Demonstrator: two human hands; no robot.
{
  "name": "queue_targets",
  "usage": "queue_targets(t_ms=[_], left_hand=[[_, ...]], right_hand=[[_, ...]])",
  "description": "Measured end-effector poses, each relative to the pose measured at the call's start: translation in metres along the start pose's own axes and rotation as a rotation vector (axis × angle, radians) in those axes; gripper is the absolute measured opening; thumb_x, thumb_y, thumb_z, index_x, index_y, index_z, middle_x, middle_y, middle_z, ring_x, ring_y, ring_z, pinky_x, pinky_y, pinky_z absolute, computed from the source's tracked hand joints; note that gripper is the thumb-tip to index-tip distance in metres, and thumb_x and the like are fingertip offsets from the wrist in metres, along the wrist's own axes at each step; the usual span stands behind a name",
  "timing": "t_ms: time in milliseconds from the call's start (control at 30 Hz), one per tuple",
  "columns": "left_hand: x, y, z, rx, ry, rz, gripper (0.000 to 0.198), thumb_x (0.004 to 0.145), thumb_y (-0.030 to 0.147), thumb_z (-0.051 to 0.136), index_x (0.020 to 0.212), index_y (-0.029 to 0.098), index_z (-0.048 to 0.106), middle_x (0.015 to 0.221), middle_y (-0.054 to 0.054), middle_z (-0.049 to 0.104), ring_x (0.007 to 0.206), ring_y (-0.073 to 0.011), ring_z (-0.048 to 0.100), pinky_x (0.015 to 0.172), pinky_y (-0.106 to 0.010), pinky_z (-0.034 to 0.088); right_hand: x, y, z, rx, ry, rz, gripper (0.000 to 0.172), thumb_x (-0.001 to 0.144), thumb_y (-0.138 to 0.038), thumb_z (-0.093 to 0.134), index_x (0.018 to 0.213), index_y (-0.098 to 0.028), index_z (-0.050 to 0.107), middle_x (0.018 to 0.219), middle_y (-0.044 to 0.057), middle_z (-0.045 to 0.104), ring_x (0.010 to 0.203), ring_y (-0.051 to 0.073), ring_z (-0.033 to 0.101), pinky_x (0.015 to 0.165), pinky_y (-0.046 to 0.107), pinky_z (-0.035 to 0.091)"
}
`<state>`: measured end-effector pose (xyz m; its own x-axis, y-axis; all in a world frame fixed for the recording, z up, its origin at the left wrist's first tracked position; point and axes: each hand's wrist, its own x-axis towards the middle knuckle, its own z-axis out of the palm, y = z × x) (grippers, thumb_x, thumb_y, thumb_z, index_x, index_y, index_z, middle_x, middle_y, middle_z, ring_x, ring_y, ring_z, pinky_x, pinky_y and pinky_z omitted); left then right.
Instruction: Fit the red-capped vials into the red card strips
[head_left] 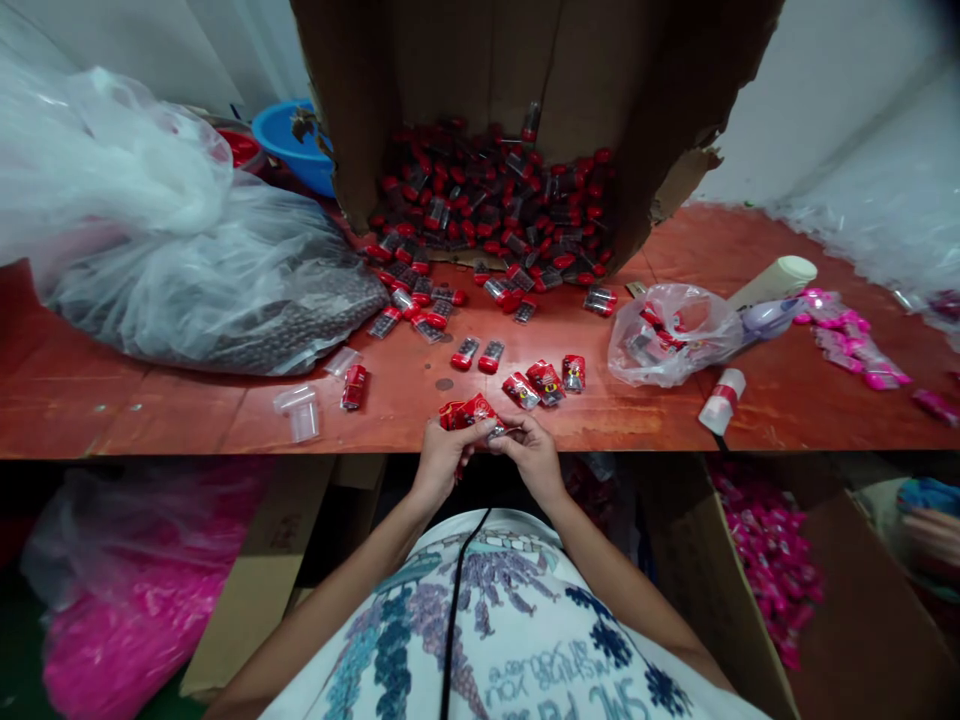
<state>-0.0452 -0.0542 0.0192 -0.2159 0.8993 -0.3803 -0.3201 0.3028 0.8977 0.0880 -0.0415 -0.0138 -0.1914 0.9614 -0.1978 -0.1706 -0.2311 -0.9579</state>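
Note:
Both of my hands meet at the table's front edge. My left hand [444, 452] is closed on several red printed wrappers [472, 410]. Thumb and fingers of my right hand [536, 455] pinch the wrappers' right end, where a small shiny part shows. What lies under the fingertips is hidden. Just beyond my right hand lie three small containers in printed red sleeves [546, 382]. Two clear containers with red caps [478, 354], filled with dark beads, lie behind my hands.
A torn cardboard box [652, 130] spills red-capped containers onto the red table [187, 415]. At left sits a plastic bag of dark beads [247, 300]; clear empty tubes [301, 412] lie before it. A bag of red wrappers [667, 335] and a white roll [722, 400] are at right.

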Motion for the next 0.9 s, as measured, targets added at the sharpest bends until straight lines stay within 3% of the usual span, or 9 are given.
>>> queue_targets(t_ms=[167, 300, 400, 500, 567, 700, 800, 900], left_hand=[[0.007, -0.004, 0.008, -0.086, -0.043, -0.053, 0.025, 0.06, 0.028, 0.08, 0.062, 0.013, 0.06, 0.047, 0.002, 0.053, 0.037, -0.0056, 0.043, 0.032, -0.016, 0.029], [0.012, -0.001, 0.008, -0.371, -0.051, -0.203, 0.034, 0.063, 0.018, 0.076, 0.095, 0.015, 0.064, 0.078, -0.006, 0.069, 0.061, -0.0144, 0.063, 0.052, -0.025, 0.052], [0.014, 0.002, 0.001, -0.494, -0.074, -0.283, 0.031, 0.067, 0.011, 0.071, 0.097, 0.014, 0.063, 0.091, -0.01, 0.07, 0.077, -0.0197, 0.067, 0.067, -0.035, 0.057], [0.014, 0.001, -0.004, -0.525, -0.1, -0.303, 0.032, 0.068, 0.009, 0.069, 0.098, 0.017, 0.062, 0.096, -0.009, 0.069, 0.083, -0.0218, 0.067, 0.071, -0.04, 0.057], [0.014, -0.001, -0.004, -0.539, -0.111, -0.308, 0.033, 0.068, 0.01, 0.071, 0.099, 0.018, 0.063, 0.095, -0.008, 0.07, 0.082, -0.0214, 0.068, 0.071, -0.04, 0.057], [0.017, -0.007, 0.002, -0.521, -0.044, -0.308, 0.02, 0.063, 0.009, 0.074, 0.081, 0.011, 0.065, 0.074, -0.006, 0.07, 0.065, -0.0173, 0.067, 0.065, -0.032, 0.057], [0.019, -0.008, 0.0, -0.516, 0.035, -0.28, 0.017, 0.06, 0.006, 0.074, 0.074, 0.01, 0.064, 0.068, -0.005, 0.069, 0.059, -0.0157, 0.066, 0.061, -0.028, 0.056], [0.018, -0.007, -0.008, -0.504, 0.061, -0.242, 0.021, 0.058, 0.006, 0.075, 0.076, 0.01, 0.066, 0.069, -0.006, 0.07, 0.059, -0.0169, 0.066, 0.06, -0.029, 0.056]], right_hand=[[0.006, -0.005, -0.009, -0.029, 0.03, -0.031, 0.034, 0.064, -0.027, 0.073, 0.095, -0.019, 0.062, 0.078, 0.0, 0.067, 0.069, 0.014, 0.062, 0.069, 0.029, 0.052], [0.027, -0.013, -0.047, -0.273, 0.311, -0.209, 0.04, 0.073, -0.035, 0.066, 0.108, -0.018, 0.062, 0.087, 0.003, 0.065, 0.078, 0.017, 0.06, 0.077, 0.034, 0.05], [0.042, -0.019, -0.081, -0.551, 0.487, -0.334, 0.042, 0.08, -0.039, 0.057, 0.115, -0.017, 0.061, 0.099, 0.008, 0.062, 0.089, 0.02, 0.058, 0.085, 0.04, 0.046], [0.043, -0.024, -0.084, -0.79, 0.549, -0.486, 0.037, 0.081, -0.037, 0.057, 0.113, -0.02, 0.063, 0.115, 0.012, 0.056, 0.107, 0.025, 0.051, 0.097, 0.044, 0.037], [0.035, -0.025, -0.065, -0.826, 0.46, -0.54, 0.029, 0.082, -0.035, 0.057, 0.107, -0.023, 0.066, 0.11, 0.01, 0.057, 0.107, 0.025, 0.051, 0.096, 0.042, 0.038], [0.019, -0.018, -0.009, -0.684, 0.025, -0.428, 0.014, 0.08, -0.031, 0.062, 0.091, -0.024, 0.067, 0.087, 0.003, 0.064, 0.083, 0.019, 0.058, 0.076, 0.031, 0.047], [0.018, -0.012, 0.013, -0.554, -0.07, -0.338, 0.017, 0.08, -0.027, 0.059, 0.096, -0.024, 0.064, 0.088, 0.001, 0.066, 0.08, 0.018, 0.06, 0.073, 0.029, 0.048], [0.024, -0.01, 0.017, -0.623, -0.115, -0.357, 0.021, 0.084, -0.024, 0.053, 0.103, -0.025, 0.062, 0.091, 0.002, 0.067, 0.084, 0.018, 0.062, 0.076, 0.03, 0.048]])
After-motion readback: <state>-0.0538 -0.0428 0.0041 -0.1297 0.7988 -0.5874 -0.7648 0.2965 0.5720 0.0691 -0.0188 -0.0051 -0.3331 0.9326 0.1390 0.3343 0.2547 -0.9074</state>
